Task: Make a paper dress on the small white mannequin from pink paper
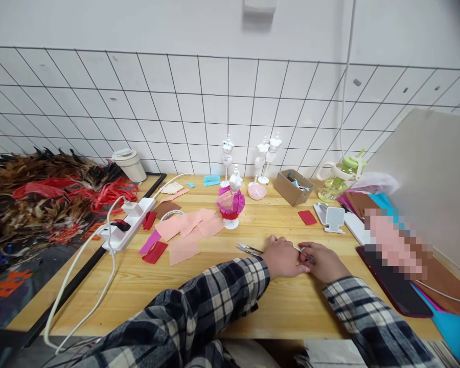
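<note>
My left hand (pixel 282 258) and my right hand (pixel 325 261) meet low over the table, right of centre. Their fingertips are pinched together around a small dark and pale item (pixel 309 258), too covered to name. Thread snips (pixel 249 249) poke out to the left from beneath my left hand, blades apart; I cannot tell whether that hand grips them or rests over them. Beyond stands a small white dress-form stand (pixel 235 180) dressed in a ruffled pink, magenta and red crepe skirt (pixel 230 202). Peach crepe pieces (pixel 189 227) lie to the left.
Several bare white dress forms (pixel 227 156) line the wall. A cardboard box (pixel 293 188), a phone stand (pixel 331 217), a green bottle (pixel 341 176) and a dark phone (pixel 393 281) are on the right. A power strip (pixel 128 225) with white cables and a feather pile (pixel 57 189) occupy the left.
</note>
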{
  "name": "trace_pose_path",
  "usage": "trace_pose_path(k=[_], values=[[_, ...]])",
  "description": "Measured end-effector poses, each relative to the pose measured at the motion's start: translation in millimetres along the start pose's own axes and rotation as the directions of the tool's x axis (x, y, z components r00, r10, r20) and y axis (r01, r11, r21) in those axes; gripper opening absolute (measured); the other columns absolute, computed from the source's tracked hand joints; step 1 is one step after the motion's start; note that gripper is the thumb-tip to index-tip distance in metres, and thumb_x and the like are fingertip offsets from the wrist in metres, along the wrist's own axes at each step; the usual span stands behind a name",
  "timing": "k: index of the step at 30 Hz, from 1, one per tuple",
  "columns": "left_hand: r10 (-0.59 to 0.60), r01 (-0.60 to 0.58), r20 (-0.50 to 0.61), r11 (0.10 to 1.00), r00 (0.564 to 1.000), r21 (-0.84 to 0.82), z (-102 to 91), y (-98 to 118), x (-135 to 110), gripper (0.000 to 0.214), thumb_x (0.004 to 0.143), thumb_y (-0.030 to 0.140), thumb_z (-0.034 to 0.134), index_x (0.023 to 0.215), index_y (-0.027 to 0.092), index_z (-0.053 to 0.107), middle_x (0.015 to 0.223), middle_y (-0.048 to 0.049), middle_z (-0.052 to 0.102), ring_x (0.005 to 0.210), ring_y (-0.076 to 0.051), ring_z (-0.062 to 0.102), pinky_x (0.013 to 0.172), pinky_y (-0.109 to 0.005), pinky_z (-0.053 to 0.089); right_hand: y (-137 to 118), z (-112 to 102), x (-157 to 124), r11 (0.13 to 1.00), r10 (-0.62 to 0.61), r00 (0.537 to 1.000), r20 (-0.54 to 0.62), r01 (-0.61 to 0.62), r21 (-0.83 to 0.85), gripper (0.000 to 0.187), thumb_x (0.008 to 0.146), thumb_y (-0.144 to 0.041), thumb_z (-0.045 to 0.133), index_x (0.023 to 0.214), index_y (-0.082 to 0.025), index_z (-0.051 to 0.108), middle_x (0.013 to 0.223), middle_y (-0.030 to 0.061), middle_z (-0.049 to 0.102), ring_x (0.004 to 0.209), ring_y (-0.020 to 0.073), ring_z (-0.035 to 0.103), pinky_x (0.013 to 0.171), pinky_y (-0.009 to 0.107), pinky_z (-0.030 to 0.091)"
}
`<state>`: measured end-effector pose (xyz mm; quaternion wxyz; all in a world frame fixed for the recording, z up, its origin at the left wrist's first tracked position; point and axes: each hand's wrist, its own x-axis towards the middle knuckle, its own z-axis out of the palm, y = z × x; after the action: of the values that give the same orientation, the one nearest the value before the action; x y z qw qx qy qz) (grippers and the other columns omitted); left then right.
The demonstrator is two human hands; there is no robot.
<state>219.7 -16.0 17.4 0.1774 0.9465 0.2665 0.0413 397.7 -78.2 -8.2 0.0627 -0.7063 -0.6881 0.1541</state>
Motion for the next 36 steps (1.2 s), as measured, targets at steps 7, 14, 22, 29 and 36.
trace_pose_path(k=[7, 14, 22, 29, 36], values=[[0.042, -0.039, -0.077, 0.998, 0.996, 0.043, 14.7, 6.7, 0.2, 0.017, 0.080, 0.023, 0.054, 0.084, 0.014, 0.067, 0.092, -0.0119, 0.065, 0.094, -0.026, 0.055, 0.090, -0.049, 0.031, -4.8, -1.1, -2.9, 0.999, 0.001, 1.000, -0.032, -0.002, -0.034, 0.016, 0.072, -0.024, 0.060, 0.086, -0.026, 0.068, 0.128, 0.0029, 0.060, 0.114, 0.0240, 0.057, 0.098, 0.039, 0.041], [0.036, -0.036, -0.114, 0.999, 0.993, 0.003, 15.2, 6.2, -4.1, 0.019, 0.079, 0.024, 0.051, 0.085, 0.013, 0.065, 0.092, -0.0122, 0.065, 0.093, -0.026, 0.054, 0.087, -0.046, 0.034, -0.6, 8.3, -6.8, 0.998, -0.054, 0.988, -0.145, 0.047, -0.049, 0.016, 0.075, -0.025, 0.058, 0.086, -0.026, 0.069, 0.131, 0.0038, 0.058, 0.117, 0.0267, 0.054, 0.103, 0.048, 0.036], [-0.113, 0.104, -0.101, 0.990, 0.988, -0.092, 20.5, 7.3, 9.7, 0.027, 0.079, 0.034, 0.054, 0.092, 0.013, 0.066, 0.097, -0.0146, 0.065, 0.097, -0.027, 0.055, 0.085, -0.043, 0.040, 17.8, 37.7, -13.2, 0.939, -0.270, 0.916, -0.298, 0.318, 0.127, 0.016, 0.088, -0.028, 0.047, 0.080, -0.022, 0.060, 0.121, 0.0093, 0.064, 0.125, 0.0242, 0.049, 0.105, 0.043, 0.039], [-0.224, 0.150, -0.204, 0.934, 0.953, -0.324, 13.4, -18.1, 1.1, 0.018, 0.084, 0.026, 0.052, 0.083, 0.016, 0.068, 0.089, -0.0081, 0.067, 0.091, -0.021, 0.058, 0.085, -0.035, 0.044, 25.7, 46.3, -14.6, 0.928, -0.164, 0.931, -0.327, 0.258, 0.269, 0.012, 0.087, -0.033, 0.052, 0.091, -0.023, 0.055, 0.128, 0.0111, 0.061, 0.125, 0.0230, 0.052, 0.105, 0.043, 0.041], [-0.351, 0.160, -0.160, 0.725, 0.922, -0.669, -5.1, -35.8, -61.2, 0.017, 0.081, 0.030, 0.058, 0.084, 0.016, 0.067, 0.086, -0.0038, 0.066, 0.079, -0.015, 0.058, 0.074, -0.028, 0.046, 23.7, 47.4, -12.7, 0.873, 0.013, 0.975, -0.224, 0.098, 0.478, 0.075, 0.083, -0.033, 0.055, 0.144, -0.023, 0.012, 0.130, 0.0106, 0.060, 0.132, 0.0191, 0.046, 0.108, 0.040, 0.039]])
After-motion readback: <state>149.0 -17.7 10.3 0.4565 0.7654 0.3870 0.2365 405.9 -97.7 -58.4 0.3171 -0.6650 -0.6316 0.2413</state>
